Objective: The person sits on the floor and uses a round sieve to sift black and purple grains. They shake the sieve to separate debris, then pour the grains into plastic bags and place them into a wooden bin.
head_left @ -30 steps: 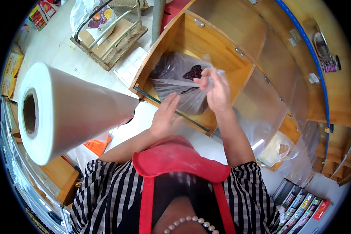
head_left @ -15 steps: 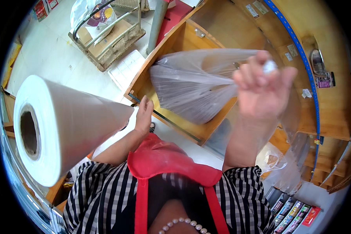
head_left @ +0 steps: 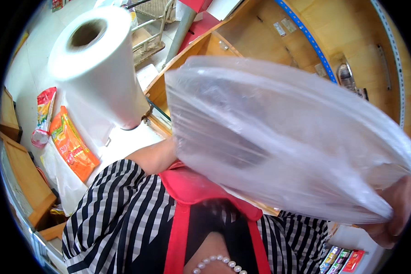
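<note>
A clear plastic bag [head_left: 269,137] is stretched wide across the middle and right of the view. At the far right, my right hand [head_left: 399,208] is closed round its gathered end. My left forearm reaches in at the lower middle, and its hand is hidden behind the bag, so I cannot tell what its fingers do. To the left, a big white roll of plastic film [head_left: 107,86] stands tilted with its hollow core facing up, close to my left arm.
A wooden cabinet [head_left: 160,93] with a glass edge lies beyond the bag, and wooden shelves [head_left: 360,32] with a blue strip rise at right. A metal-framed cart [head_left: 150,41] stands at the back. Orange [head_left: 73,144] and red-yellow [head_left: 44,109] packets lie at left.
My right hand has moved right and toward me, drawing the plastic bag out of the cabinet and across the view. In view, the film roll now sits further right and higher. My left hand became hidden.
</note>
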`<action>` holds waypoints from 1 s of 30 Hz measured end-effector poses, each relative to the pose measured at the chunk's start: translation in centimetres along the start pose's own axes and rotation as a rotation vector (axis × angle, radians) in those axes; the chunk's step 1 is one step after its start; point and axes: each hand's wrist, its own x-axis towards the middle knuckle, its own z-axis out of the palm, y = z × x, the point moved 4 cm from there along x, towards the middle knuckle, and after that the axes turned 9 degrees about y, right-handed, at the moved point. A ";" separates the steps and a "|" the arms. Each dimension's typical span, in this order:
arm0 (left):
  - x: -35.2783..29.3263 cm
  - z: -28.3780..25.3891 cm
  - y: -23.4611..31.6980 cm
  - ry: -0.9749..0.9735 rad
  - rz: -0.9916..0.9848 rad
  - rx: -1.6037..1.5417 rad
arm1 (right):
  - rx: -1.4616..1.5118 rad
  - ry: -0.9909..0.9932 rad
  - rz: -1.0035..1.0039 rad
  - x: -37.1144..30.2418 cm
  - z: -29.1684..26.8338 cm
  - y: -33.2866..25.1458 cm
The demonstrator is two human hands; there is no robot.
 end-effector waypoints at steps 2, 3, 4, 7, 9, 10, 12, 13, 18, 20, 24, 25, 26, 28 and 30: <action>-1.3 -2.3 -2.5 0.047 0.044 -0.010 | 0.012 -0.048 0.019 -2.0 1.8 -0.4; -2.4 -3.4 -3.7 0.078 0.083 -0.019 | 0.032 -0.072 0.028 -3.0 2.7 -0.9; -2.7 -4.9 -5.4 0.122 0.107 -0.027 | 0.041 -0.089 0.042 -4.2 3.2 -1.1; -4.1 -9.2 -9.4 0.223 0.186 -0.065 | 0.093 -0.195 0.109 -8.3 5.0 -0.8; -6.8 -12.9 -11.1 0.319 0.285 -0.093 | 0.278 -0.399 0.195 -10.8 5.6 1.0; -9.1 -15.1 -11.8 0.381 0.363 -0.117 | 0.385 -0.527 0.179 -12.0 5.5 2.3; -11.4 -18.0 -14.5 0.439 0.417 -0.157 | 0.450 -0.623 0.266 -14.5 6.9 3.7; -12.5 -19.0 -15.6 0.464 0.439 -0.169 | 0.465 -0.660 0.307 -15.4 7.8 4.1; -22.0 -24.5 -19.5 0.600 0.625 -0.267 | 0.553 -0.803 0.478 -18.1 12.4 7.4; -28.0 -26.3 -21.1 0.680 0.761 -0.340 | 0.623 -0.806 0.478 -18.1 14.8 9.1; -33.2 -27.9 -19.6 0.705 0.839 -0.374 | 0.568 -0.948 0.568 -17.7 19.8 12.4; -33.6 -28.1 -18.2 0.691 0.832 -0.375 | 0.525 -0.905 0.609 -17.4 21.0 13.1; -36.0 -28.9 -17.9 0.709 0.895 -0.412 | 0.549 -0.930 0.619 -17.4 23.1 15.1; -38.5 -29.7 -15.7 0.707 0.949 -0.443 | 0.556 -0.964 0.748 -16.8 26.6 18.2; -39.8 -29.9 -10.9 0.668 0.942 -0.441 | 0.548 -0.953 0.804 -15.5 29.6 21.2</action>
